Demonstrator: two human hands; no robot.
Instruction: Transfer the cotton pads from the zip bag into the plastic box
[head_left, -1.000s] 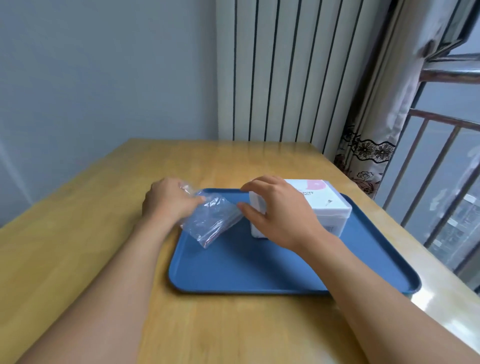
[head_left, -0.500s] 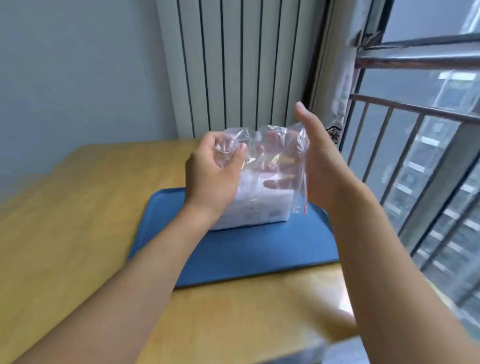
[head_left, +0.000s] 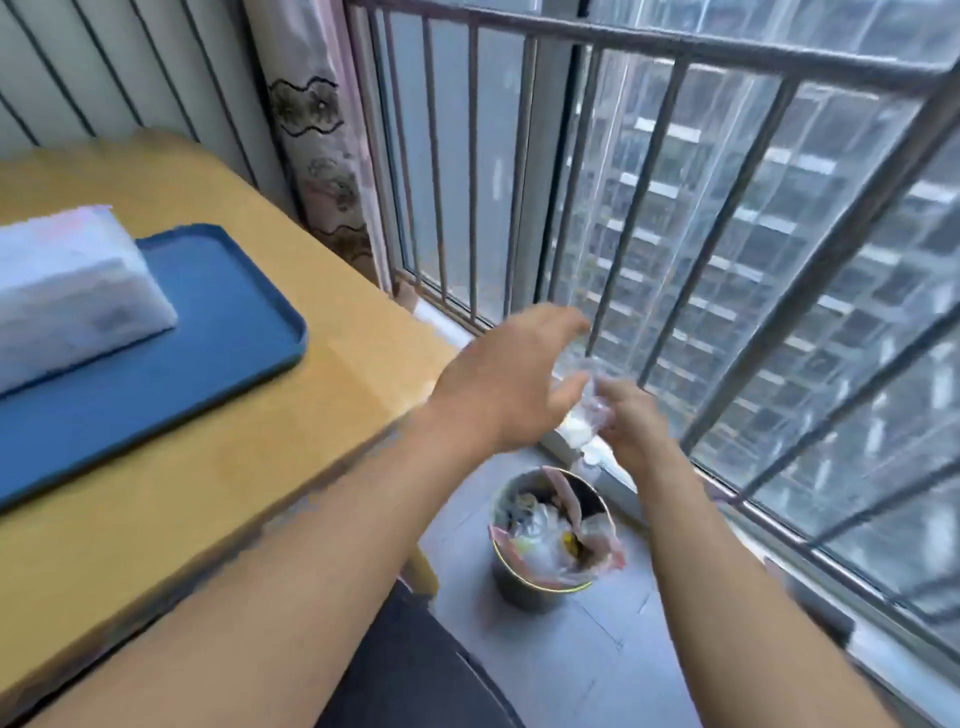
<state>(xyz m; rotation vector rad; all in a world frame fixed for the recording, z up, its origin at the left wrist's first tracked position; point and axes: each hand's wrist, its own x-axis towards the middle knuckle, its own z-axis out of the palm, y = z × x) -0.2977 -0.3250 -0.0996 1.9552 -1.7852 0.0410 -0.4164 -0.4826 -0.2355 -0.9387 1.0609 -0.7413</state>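
The white plastic box (head_left: 67, 291) stands on the blue tray (head_left: 218, 338) at the left, blurred by motion. Both hands are off the table to the right, above a waste bin (head_left: 550, 540) on the floor. My right hand (head_left: 631, 421) is closed around the crumpled clear zip bag (head_left: 589, 408). My left hand (head_left: 511, 379) hovers beside it with fingers spread, its fingertips at the bag's upper edge. I cannot see any cotton pads.
The wooden table (head_left: 337, 395) ends just left of my hands. The round metal bin holds plastic wrappers. A barred window railing (head_left: 639, 249) runs close behind the hands. A curtain (head_left: 317, 145) hangs at the table's far corner.
The view swung right, away from the tray. Both hands carried the zip bag from above the box to over the bin, and the bag is now crumpled in my right hand.
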